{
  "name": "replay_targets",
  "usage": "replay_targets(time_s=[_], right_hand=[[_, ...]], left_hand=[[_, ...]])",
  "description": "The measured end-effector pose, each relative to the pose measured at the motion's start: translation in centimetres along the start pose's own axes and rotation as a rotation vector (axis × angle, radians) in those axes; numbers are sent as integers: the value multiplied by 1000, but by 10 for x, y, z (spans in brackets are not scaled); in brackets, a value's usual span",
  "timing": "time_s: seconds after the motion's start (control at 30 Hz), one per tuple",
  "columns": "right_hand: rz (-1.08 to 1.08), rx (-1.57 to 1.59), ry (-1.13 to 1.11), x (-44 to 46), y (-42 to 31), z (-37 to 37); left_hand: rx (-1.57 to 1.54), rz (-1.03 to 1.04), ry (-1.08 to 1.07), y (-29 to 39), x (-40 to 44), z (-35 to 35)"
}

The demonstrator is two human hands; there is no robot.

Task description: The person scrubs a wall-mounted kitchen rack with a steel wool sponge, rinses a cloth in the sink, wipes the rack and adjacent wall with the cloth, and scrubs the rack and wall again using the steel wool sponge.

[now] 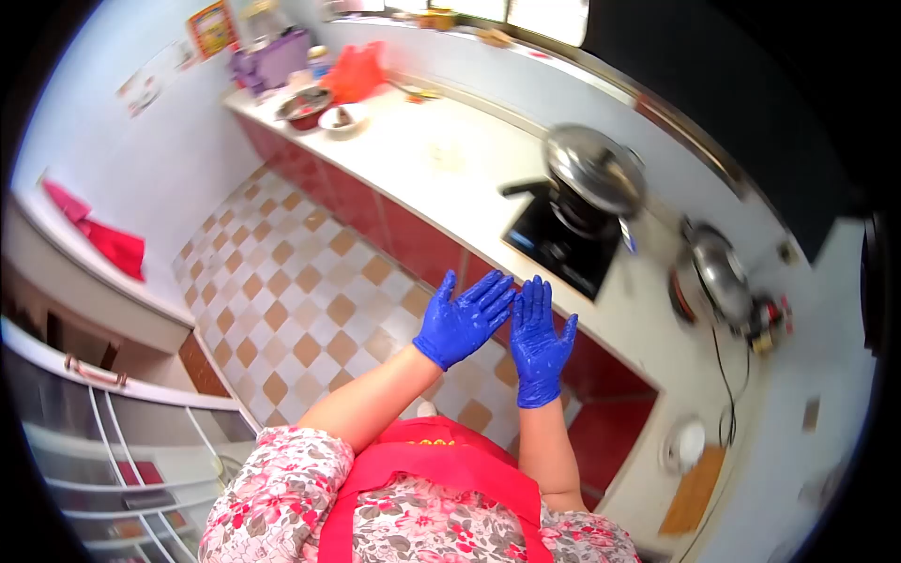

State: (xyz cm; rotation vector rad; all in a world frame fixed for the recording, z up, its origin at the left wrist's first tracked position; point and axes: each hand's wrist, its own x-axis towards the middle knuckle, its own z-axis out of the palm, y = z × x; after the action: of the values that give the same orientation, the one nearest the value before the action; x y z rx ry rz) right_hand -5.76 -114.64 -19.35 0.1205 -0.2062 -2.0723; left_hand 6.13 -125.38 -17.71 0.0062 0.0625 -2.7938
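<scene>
Both of my hands wear blue gloves and are raised in front of the red apron (432, 469), palms up. My left hand (464, 321) has its fingers spread and holds nothing. Beside it, my right hand (542, 342) is stretched out flat, also holding nothing, its fingertips close to those of the left. Beyond them on the counter (422, 159) is a black cooktop (563, 246), bearing a pan with a shiny metal lid (594, 169).
A second lidded pot (718, 272) stands on the right with a cord near it. At the counter's far end are a metal bowl (305, 108), a white bowl (341, 119) and a red bag (357, 73). A wooden board (693, 493) lies lower right. Left is a glass-panelled door (141, 450).
</scene>
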Motion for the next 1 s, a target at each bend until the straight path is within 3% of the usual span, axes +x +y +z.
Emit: replay_targets(time_s=[0.27, 0.5, 0.7, 0.77, 0.87, 1.0], right_hand=[[418, 81, 116, 172, 167, -45], [591, 45, 117, 332, 275, -65], [707, 13, 51, 484, 373, -58], [722, 36, 143, 521, 406, -58], [814, 42, 106, 571, 456, -74], [851, 38, 155, 631, 526, -100]], left_hand=[[-87, 361, -46, 206, -20, -4], [-84, 537, -33, 376, 16, -11], [2, 625, -57, 534, 61, 22], [-19, 635, -86, 580, 65, 19], [-33, 689, -143, 648, 65, 14], [-39, 752, -73, 740, 63, 4]])
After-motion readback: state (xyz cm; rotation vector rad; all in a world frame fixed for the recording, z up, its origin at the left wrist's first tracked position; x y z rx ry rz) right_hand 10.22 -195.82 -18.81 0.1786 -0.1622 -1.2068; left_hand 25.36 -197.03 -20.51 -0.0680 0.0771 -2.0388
